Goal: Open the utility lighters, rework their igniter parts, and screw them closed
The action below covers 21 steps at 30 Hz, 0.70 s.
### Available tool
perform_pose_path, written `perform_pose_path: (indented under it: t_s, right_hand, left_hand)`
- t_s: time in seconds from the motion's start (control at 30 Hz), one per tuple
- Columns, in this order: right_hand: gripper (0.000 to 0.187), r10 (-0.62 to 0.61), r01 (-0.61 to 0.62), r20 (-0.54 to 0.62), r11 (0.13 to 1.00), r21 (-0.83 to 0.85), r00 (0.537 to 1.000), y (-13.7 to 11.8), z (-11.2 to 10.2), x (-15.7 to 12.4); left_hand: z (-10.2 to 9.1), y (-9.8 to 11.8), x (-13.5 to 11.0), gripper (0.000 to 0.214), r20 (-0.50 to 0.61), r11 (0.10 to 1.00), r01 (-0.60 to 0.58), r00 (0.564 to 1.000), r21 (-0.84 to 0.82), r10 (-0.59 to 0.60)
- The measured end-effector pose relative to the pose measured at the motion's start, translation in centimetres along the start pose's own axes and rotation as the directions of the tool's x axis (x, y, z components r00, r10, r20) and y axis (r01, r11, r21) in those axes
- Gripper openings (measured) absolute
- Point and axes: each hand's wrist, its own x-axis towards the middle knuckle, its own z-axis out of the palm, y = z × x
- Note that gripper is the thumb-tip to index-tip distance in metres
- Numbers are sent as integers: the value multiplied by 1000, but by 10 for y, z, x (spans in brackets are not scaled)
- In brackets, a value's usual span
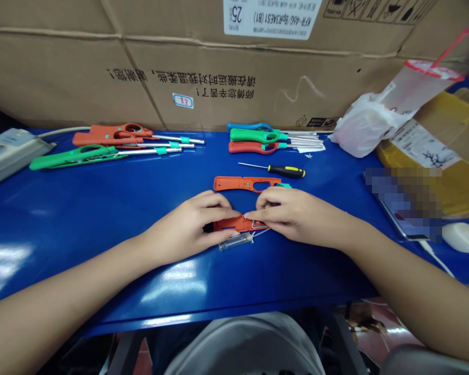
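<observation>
Both my hands meet over an orange plastic lighter housing (236,224) lying on the blue table (66,219). My left hand (189,227) grips its left end, and the fingertips of my right hand (293,214) pinch its right end, where a thin wire shows. A metal-capped clear tube (235,241) sticks out just below the housing, touching or close to it. Just beyond my fingers lies a second orange housing half (245,183). My hands hide much of the held housing.
Finished long lighters (101,148) lie at the back left, and more (266,139) at the back centre, near a yellow-handled screwdriver (284,171). A cardboard box (203,67) forms the back wall. A white plastic bag (361,127), blurred phone (402,203) and white mouse (463,237) lie right.
</observation>
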Motion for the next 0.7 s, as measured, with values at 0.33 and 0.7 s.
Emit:
perform_pose_path:
  t_s: [0.33, 0.7]
  right_hand:
    - [34, -32, 32, 65, 999, -8, 997, -3, -5, 2]
    - [31, 203, -183, -226, 977, 107, 953, 5, -7, 6]
  left_hand:
    - [-1, 1, 0, 25, 2, 1000, -4, 1000, -4, 4]
    - [-2, 1, -1, 36, 81, 998, -42, 996, 39, 38]
